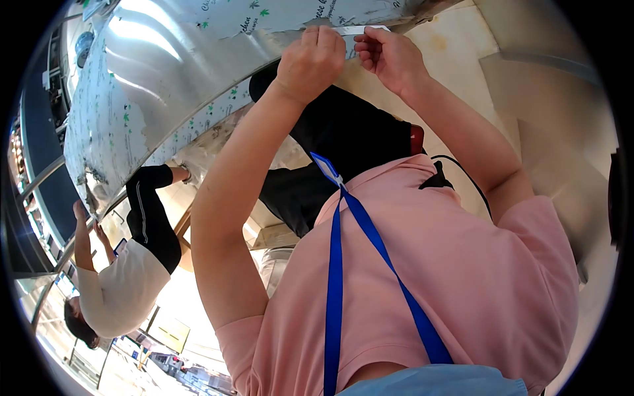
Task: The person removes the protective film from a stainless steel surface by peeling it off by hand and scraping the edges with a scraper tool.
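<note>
Both my hands are at the edge of a shiny metal sheet (191,79), partly covered with whitish-blue protective film (231,20) printed with green leaves and lettering. My left hand (312,61) is closed, its back towards me, over one end of a thin white strip (350,30). Close to its right, my right hand (389,58) has its fingers curled, and thumb and forefinger pinch the strip's other end. Whether the strip is loose or part of the film, I cannot tell.
A co-worker in a white top (129,287) and black trousers bends at the sheet's far left end, hands at its edge. My blue lanyard (335,290) hangs over my pink shirt. My black-trousered legs (360,125) are below the sheet. A pale panel (456,49) stands at the right.
</note>
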`<state>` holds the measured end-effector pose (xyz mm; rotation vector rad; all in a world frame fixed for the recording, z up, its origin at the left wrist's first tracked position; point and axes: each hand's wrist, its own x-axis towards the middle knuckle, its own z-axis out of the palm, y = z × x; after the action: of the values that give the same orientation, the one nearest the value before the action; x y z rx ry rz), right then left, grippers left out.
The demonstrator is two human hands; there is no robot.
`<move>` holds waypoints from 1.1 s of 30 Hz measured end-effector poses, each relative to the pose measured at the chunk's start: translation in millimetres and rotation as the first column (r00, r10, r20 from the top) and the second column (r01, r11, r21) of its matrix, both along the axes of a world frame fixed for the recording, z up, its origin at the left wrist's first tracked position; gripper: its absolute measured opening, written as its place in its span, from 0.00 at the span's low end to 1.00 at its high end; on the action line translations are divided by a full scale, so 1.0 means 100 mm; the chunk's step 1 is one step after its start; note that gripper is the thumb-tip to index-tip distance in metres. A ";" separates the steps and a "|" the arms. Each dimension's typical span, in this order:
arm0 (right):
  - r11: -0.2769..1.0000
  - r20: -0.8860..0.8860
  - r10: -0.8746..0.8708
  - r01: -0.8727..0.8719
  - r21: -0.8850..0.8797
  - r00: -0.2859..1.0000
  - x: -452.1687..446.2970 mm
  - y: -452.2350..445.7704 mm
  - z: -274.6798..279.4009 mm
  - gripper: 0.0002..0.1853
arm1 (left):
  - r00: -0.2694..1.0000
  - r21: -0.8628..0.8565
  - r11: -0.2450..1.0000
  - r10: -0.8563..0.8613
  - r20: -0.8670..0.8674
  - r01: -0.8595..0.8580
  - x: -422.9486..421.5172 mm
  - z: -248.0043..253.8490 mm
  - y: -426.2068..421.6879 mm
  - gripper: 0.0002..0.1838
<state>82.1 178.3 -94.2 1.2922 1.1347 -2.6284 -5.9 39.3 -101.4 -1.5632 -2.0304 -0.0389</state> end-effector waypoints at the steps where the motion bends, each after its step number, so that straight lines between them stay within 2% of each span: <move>1: 1.000 0.002 -0.008 0.008 0.013 1.000 -0.01 0.01 0.00 0.12 | 1.000 -0.003 1.000 0.008 -0.009 -0.008 0.01 0.01 0.01 0.10; 14: 1.000 0.000 -0.002 0.002 -0.001 1.000 -0.01 0.09 0.01 0.11 | 0.999 -0.037 0.999 0.015 -0.035 -0.016 0.02 0.02 0.04 0.09; 17: 1.000 -0.011 0.017 -0.018 -0.003 1.000 -0.02 0.11 -0.01 0.11 | 0.996 0.095 0.993 -0.062 -0.072 0.069 -0.03 -0.02 0.08 0.06; 20: 0.999 -0.029 0.047 -0.046 0.019 0.998 -0.03 0.12 -0.05 0.11 | 0.995 0.091 0.994 -0.056 -0.079 0.063 -0.04 -0.03 0.07 0.07; 23: 0.997 -0.041 0.068 -0.066 0.044 0.997 -0.05 0.13 -0.10 0.12 | 0.999 -0.035 0.999 0.025 -0.040 -0.026 0.01 0.00 0.03 0.10; 33: 0.993 -0.045 0.106 -0.104 0.053 0.993 -0.09 0.18 -0.12 0.12 | 0.995 0.006 1.000 0.023 -0.095 -0.023 0.02 -0.04 0.06 0.08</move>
<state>73.6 196.3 -106.6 1.1492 1.2469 -2.5844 -3.9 45.4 -105.0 -1.5091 -1.9725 0.0384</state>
